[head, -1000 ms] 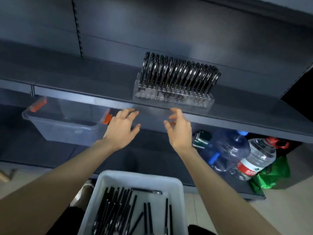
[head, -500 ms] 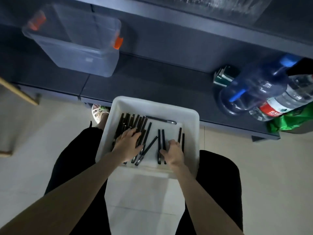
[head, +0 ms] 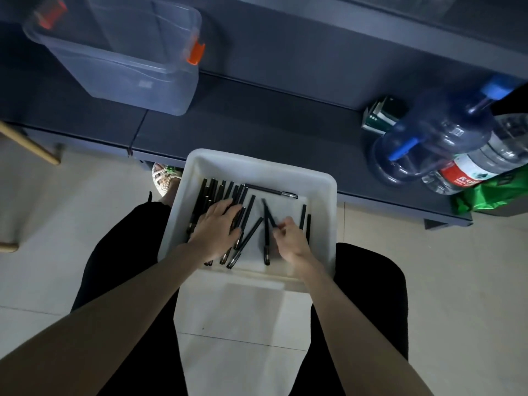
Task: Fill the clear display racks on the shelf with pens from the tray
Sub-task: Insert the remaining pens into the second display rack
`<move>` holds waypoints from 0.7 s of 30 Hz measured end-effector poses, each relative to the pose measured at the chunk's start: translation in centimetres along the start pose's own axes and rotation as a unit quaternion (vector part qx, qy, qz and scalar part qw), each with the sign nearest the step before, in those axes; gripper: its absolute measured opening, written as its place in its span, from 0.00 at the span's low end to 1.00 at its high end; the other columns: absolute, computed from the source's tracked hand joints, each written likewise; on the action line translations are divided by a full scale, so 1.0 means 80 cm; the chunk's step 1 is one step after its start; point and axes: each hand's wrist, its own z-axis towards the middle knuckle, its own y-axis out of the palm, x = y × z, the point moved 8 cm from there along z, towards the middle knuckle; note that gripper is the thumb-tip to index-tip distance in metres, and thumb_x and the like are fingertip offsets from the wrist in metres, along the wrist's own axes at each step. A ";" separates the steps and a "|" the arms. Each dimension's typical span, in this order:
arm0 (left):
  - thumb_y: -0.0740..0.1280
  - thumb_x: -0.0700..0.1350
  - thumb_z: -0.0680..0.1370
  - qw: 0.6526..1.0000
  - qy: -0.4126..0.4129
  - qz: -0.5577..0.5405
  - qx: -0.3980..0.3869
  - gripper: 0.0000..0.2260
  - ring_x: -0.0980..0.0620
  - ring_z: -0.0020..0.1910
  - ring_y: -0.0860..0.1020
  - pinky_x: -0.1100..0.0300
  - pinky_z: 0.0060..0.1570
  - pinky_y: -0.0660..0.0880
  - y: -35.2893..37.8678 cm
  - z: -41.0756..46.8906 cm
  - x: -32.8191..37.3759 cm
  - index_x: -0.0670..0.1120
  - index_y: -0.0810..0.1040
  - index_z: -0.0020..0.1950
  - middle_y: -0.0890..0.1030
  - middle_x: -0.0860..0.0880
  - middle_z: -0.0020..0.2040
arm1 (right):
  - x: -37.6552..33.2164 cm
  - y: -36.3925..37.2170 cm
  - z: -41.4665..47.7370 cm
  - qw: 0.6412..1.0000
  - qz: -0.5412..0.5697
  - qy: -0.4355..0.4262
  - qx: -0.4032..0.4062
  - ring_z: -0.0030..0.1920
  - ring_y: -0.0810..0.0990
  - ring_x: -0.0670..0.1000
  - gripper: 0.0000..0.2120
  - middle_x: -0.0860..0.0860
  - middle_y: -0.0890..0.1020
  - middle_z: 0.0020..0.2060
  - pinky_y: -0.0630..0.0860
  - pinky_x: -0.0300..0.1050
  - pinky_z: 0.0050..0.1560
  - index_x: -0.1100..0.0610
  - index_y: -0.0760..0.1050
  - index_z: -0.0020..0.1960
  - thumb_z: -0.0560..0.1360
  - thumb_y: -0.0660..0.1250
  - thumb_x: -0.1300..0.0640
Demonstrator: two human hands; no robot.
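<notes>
Tiled floor (head: 428,281); white tray (head: 257,167) set on lap (head: 120,252) for reach; pens (head: 217,190) steadied under spread left grip (head: 218,228); one pen (head: 268,211) pinched by right grip (head: 291,238).

the left hand (head: 217,230) lies spread over the pile of pens (head: 213,191) in the white tray (head: 257,164), hiding their middles. the right hand's (head: 291,238) curled fingers cover the lower end of the black pen (head: 267,210) in its grip. the clear storage box (head: 128,67) is cut off at the upper left, and the water bottle (head: 468,172) and green bag (head: 491,195) at the right edge. the bottle's label is too small to read.
</notes>
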 end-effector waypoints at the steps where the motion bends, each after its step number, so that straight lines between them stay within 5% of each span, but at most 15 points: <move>1: 0.61 0.47 0.79 0.999 0.026 -0.009 0.018 0.26 0.47 0.75 0.53 0.49 0.71 0.57 -0.015 0.003 0.010 0.48 0.57 0.76 0.55 0.47 0.76 | -0.016 -0.014 -0.005 0.999 0.022 -0.025 0.003 0.43 0.75 0.51 0.09 0.53 0.78 0.46 0.73 0.43 0.45 0.61 0.71 0.58 0.80 0.59 0.58; 4: 0.59 0.44 0.80 0.995 0.087 -0.029 0.046 0.24 0.47 0.73 0.56 0.49 0.71 0.58 -0.061 0.015 0.042 0.47 0.57 0.75 0.57 0.47 0.76 | -0.066 -0.068 -0.021 0.988 0.127 -0.088 0.015 0.36 0.75 0.41 0.08 0.45 0.77 0.38 0.75 0.37 0.45 0.62 0.78 0.55 0.77 0.66 0.63; 8: 0.58 0.43 0.81 0.989 0.116 -0.068 0.054 0.15 0.45 0.63 0.71 0.53 0.62 0.66 -0.124 0.020 0.080 0.43 0.71 0.68 0.75 0.43 0.63 | -0.133 -0.157 -0.043 0.959 0.213 -0.167 0.081 0.30 0.77 0.37 0.09 0.48 0.80 0.35 0.74 0.31 0.37 0.63 0.80 0.46 0.67 0.73 0.71; 11: 0.63 0.42 0.79 0.981 0.140 -0.092 0.101 0.10 0.43 0.52 0.78 0.53 0.55 0.71 -0.175 0.015 0.108 0.41 0.79 0.58 0.82 0.42 0.51 | -0.177 -0.211 -0.061 0.935 0.266 -0.202 0.117 0.32 0.79 0.43 0.15 0.52 0.79 0.34 0.80 0.41 0.44 0.59 0.76 0.45 0.65 0.74 0.73; 14: 0.68 0.43 0.76 0.971 0.139 -0.129 0.146 0.07 0.45 0.44 0.80 0.52 0.49 0.74 -0.225 0.014 0.128 0.43 0.82 0.51 0.83 0.44 0.41 | -0.214 -0.256 -0.081 0.906 0.314 -0.236 0.159 0.33 0.79 0.44 0.18 0.52 0.79 0.33 0.79 0.40 0.44 0.58 0.72 0.51 0.67 0.73 0.72; 17: 0.70 0.45 0.74 0.960 0.151 -0.138 0.191 0.07 0.48 0.43 0.79 0.55 0.48 0.74 -0.268 0.013 0.152 0.44 0.82 0.50 0.83 0.48 0.40 | -0.248 -0.290 -0.099 0.876 0.344 -0.278 0.192 0.38 0.80 0.51 0.20 0.52 0.79 0.34 0.79 0.45 0.47 0.57 0.69 0.53 0.68 0.72 0.71; 21: 0.72 0.44 0.73 0.941 0.174 -0.154 0.245 0.07 0.51 0.43 0.79 0.58 0.48 0.74 -0.317 0.022 0.182 0.43 0.82 0.48 0.82 0.50 0.40 | -0.290 -0.334 -0.112 0.857 0.330 -0.308 0.249 0.43 0.81 0.56 0.19 0.52 0.80 0.36 0.78 0.38 0.45 0.54 0.69 0.53 0.70 0.72 0.68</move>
